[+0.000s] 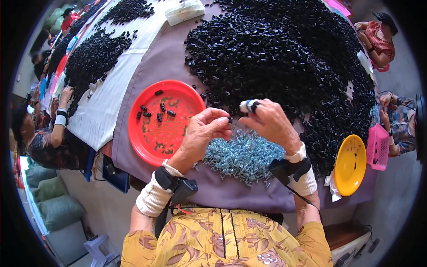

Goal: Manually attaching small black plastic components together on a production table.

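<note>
My left hand is closed in a pinch, with a small black plastic piece just showing at its fingertips. Close by on the right, my right hand has its fingers curled in, one wrapped in white and dark tape; whatever they hold is hidden. Below both hands lies a heap of tiny pale-blue, spring-like metal parts. Beyond them spreads a big pile of small black plastic pieces. Beside my left hand sits a red plate bearing several black pieces that look like small clips.
A yellow plate and a pink basket stand at the right edge of the purple-covered table. At the back is a white box-like item. Other people work at the left and right sides, near more black piles.
</note>
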Tool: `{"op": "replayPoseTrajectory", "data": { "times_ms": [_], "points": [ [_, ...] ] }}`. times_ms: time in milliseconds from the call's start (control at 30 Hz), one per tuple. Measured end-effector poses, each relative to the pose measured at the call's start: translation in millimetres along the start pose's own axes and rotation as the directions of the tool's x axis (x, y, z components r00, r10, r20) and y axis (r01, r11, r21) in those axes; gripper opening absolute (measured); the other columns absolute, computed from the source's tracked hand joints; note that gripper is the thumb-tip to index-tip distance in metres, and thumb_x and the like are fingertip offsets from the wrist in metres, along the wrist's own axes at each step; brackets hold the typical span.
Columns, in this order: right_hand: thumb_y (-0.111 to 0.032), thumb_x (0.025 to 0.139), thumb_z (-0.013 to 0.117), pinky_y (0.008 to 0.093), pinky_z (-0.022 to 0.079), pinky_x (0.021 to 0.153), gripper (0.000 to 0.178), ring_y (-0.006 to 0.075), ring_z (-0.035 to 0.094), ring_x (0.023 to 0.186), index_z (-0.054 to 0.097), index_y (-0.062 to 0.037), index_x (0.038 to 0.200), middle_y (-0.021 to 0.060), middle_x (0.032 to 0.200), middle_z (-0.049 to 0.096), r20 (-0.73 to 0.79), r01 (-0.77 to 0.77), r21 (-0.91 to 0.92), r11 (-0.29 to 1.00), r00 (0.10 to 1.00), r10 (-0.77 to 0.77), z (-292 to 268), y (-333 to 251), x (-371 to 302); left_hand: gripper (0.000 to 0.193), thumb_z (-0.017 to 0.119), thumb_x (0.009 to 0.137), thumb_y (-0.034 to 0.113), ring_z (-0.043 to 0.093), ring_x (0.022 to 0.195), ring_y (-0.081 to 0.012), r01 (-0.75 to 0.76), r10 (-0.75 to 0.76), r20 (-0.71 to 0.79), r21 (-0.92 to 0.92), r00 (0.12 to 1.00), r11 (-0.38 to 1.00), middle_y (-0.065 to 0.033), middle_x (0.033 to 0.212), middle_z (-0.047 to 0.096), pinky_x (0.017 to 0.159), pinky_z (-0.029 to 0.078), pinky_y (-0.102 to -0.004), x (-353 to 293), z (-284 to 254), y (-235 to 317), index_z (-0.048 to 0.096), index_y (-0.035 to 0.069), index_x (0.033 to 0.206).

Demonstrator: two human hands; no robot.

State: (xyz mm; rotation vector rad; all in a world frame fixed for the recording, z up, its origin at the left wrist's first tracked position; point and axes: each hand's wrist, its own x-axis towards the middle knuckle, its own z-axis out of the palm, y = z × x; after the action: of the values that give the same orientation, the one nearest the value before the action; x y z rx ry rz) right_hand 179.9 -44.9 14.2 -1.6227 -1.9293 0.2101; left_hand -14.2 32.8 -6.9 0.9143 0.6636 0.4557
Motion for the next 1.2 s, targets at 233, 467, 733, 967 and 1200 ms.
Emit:
{"op": "replayPoseTrajectory", "data": {
  "times_ms": [233, 467, 733, 967, 1200],
  "points": [
    [-0.013, 0.077, 0.059, 0.0402, 0.049, 0.056, 0.012, 0.0298, 0.061, 0.068, 0.059, -0.0024, 0.07, 0.0113, 0.073, 0.059, 0.121, -0.098, -0.093, 0.991, 0.987, 0.109, 42, 17, -24, 0.021, 0.057, 0.087, 0.006, 0.064, 0.076, -0.0183, 0.007, -0.012, -0.059, -0.087, 0.998, 0.996, -0.011, 0.086, 0.064, 0.07, 0.054, -0.0315, -7, -16, -1, 0.056, -0.002, 0.107],
    [-0.008, 0.072, 0.056, 0.0403, 0.049, 0.056, 0.006, 0.0288, 0.062, 0.065, 0.059, -0.0032, 0.072, 0.0115, 0.071, 0.06, 0.169, -0.053, -0.231, 0.971, 0.981, 0.093, 74, 10, -13, 0.025, 0.056, 0.087, 0.004, 0.065, 0.08, -0.0212, 0.007, -0.01, -0.03, -0.111, 1.0, 0.994, -0.0129, 0.089, 0.063, 0.074, 0.055, -0.033, -11, -20, -3, 0.055, -0.004, 0.111],
    [-0.009, 0.071, 0.058, 0.0403, 0.048, 0.059, 0.008, 0.0292, 0.062, 0.068, 0.057, -0.0008, 0.07, 0.0139, 0.07, 0.059, 0.148, -0.076, -0.153, 0.985, 0.984, 0.099, 66, 8, -16, 0.024, 0.058, 0.086, 0.004, 0.065, 0.082, -0.0214, -0.003, -0.001, -0.035, -0.096, 0.999, 0.995, -0.0133, 0.092, 0.063, 0.074, 0.055, -0.033, -14, -20, -8, 0.055, -0.004, 0.109],
    [-0.005, 0.073, 0.063, 0.033, 0.045, 0.051, 0.012, 0.0273, 0.058, 0.055, 0.054, 0.0026, 0.072, 0.0164, 0.063, 0.056, -0.007, -0.255, 0.403, 0.879, 0.96, 0.281, 30, -15, -19, 0.024, 0.059, 0.086, 0.006, 0.064, 0.083, -0.0188, -0.001, 0.002, 0.042, -0.031, 0.999, 1.0, -0.0104, 0.094, 0.063, 0.075, 0.054, -0.0315, -12, -9, -19, 0.056, -0.002, 0.109],
    [-0.004, 0.075, 0.064, 0.0314, 0.047, 0.052, 0.009, 0.0261, 0.059, 0.057, 0.056, 0.0008, 0.075, 0.0145, 0.066, 0.058, -0.126, -0.145, 0.407, 0.902, 0.969, 0.213, 22, -19, -26, 0.024, 0.06, 0.087, 0.008, 0.064, 0.082, -0.016, -0.029, 0.023, 0.072, 0.082, 0.997, 0.996, -0.0085, 0.092, 0.064, 0.075, 0.054, -0.0291, -11, 6, -18, 0.056, -0.002, 0.108]
  ]
}}
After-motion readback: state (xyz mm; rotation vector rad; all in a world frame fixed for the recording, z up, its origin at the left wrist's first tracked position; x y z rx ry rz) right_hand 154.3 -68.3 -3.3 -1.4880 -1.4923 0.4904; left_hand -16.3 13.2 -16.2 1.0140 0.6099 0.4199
